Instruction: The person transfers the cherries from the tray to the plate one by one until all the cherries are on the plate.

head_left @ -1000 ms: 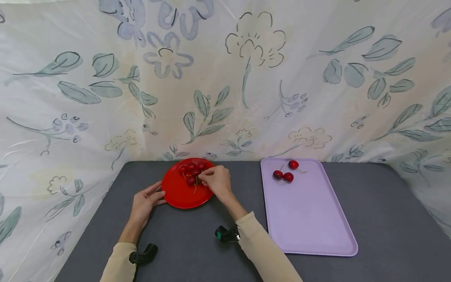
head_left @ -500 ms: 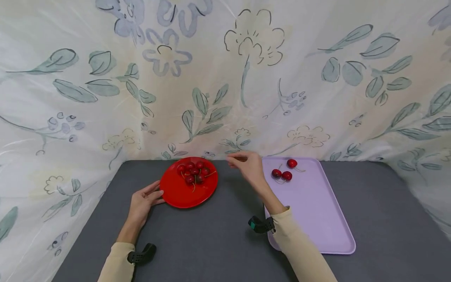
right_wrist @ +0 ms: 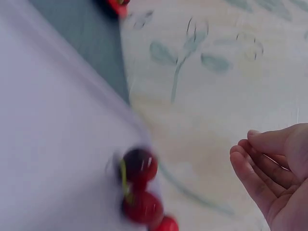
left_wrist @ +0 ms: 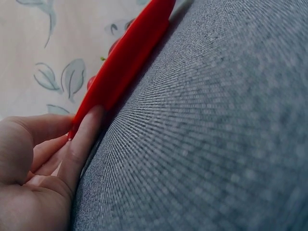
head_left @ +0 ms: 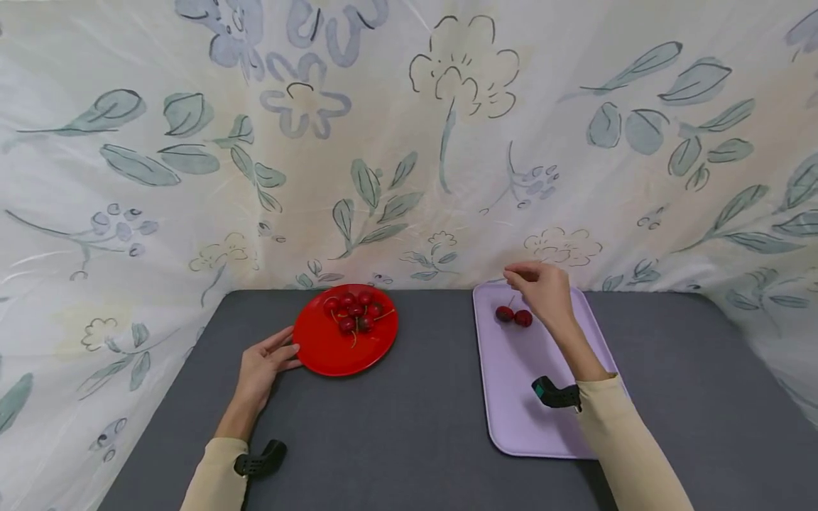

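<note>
Counter (head_left: 396, 433): grey, backed by a floral cloth (head_left: 409, 142).
Tray (head_left: 520, 397): lilac, on the right; 2 cherries (head_left: 513, 316) show at its far end beside the right hand.
Plate (head_left: 332, 351): red, left of the tray, a heap of cherries (head_left: 353, 312) on its far half.
Left hand (head_left: 260, 365): fingers straight, tips against the plate's near-left rim.
Right hand (head_left: 542, 291): over the tray's far end, fingers loosely curled; whether it pinches anything, I cannot tell.
</note>
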The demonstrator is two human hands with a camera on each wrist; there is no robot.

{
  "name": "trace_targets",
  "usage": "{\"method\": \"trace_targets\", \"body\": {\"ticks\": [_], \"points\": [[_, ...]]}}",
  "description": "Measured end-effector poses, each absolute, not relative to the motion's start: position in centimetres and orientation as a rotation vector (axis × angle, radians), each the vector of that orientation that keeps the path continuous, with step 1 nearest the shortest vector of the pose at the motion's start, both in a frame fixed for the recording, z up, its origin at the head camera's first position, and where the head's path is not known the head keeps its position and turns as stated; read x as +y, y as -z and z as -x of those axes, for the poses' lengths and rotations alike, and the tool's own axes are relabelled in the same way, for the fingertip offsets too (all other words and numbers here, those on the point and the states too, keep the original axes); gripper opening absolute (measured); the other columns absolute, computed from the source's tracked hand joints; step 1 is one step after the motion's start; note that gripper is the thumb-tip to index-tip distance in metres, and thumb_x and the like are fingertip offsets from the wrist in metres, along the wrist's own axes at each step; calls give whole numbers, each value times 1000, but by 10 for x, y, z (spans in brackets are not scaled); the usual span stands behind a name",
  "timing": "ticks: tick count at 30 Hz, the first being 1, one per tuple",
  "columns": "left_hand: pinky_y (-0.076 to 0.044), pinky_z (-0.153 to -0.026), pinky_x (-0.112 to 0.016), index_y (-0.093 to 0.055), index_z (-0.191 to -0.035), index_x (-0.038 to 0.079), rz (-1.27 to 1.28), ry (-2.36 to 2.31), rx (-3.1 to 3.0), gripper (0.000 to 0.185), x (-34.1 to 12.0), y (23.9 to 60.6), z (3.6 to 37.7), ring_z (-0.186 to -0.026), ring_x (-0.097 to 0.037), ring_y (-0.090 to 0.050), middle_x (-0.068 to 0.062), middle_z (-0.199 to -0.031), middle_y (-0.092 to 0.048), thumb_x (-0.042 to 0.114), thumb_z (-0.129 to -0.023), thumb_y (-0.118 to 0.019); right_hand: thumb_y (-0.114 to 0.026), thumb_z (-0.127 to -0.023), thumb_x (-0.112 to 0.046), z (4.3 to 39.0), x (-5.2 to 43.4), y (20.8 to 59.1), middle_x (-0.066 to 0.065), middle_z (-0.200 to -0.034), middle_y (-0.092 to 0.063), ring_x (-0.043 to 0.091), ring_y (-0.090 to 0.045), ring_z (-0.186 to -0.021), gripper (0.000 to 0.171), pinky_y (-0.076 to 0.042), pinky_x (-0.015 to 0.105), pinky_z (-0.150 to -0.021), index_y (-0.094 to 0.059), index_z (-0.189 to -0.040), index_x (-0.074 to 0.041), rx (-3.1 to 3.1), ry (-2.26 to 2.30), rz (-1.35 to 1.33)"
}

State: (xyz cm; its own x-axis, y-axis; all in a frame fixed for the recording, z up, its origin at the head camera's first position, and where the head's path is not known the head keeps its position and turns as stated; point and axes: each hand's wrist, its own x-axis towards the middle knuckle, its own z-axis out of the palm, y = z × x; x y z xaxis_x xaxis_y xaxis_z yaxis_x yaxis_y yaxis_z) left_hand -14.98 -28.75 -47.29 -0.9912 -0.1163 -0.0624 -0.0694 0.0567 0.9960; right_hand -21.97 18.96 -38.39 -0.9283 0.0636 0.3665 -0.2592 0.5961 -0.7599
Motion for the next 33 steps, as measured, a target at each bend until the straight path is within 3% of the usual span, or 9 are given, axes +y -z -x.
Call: {"method": "trace_targets", "body": {"ticks": [10,19,27,33], "points": [[-59,-80,-30,-41,-147,-1,-207,2130,-2263,59,-285,473,150,-94,-6,-69,-24,-147,-42,12,-95,-65,-70,-92,-10,215,244,407,22,-98,-72,34,-68,-87,20,-49,20,-60,-73,-105,4,-2649,-1018,-133],[-60,-80,-30,-41,-147,-1,-214,2122,-2259,58,-285,472,149,-94,-5,-68,-25,-147,-41,11,-96,-64,-74,-86,-9,217,263,429,26,-91,-71,31,-63,-73,22,-51,31,-56,-73,-96,11,-2795,-879,16],[-60,-79,-29,-42,-147,-1,-214,2109,-2260,56,-284,471,148,-95,-5,-68,-24,-147,-43,11,-96,-63,-75,-84,-8,221,256,431,20,-86,-72,36,-66,-84,17,-53,45,-68,-75,-92,7,-2860,-799,6],[-60,-79,-28,-43,-146,-1,-196,2099,-2267,55,-284,471,148,-95,-5,-67,-23,-146,-44,10,-97,-63,-73,-86,-8,223,256,431,20,-86,-72,31,-63,-79,14,-48,37,-60,-76,-90,5,-2854,-795,14]]}}
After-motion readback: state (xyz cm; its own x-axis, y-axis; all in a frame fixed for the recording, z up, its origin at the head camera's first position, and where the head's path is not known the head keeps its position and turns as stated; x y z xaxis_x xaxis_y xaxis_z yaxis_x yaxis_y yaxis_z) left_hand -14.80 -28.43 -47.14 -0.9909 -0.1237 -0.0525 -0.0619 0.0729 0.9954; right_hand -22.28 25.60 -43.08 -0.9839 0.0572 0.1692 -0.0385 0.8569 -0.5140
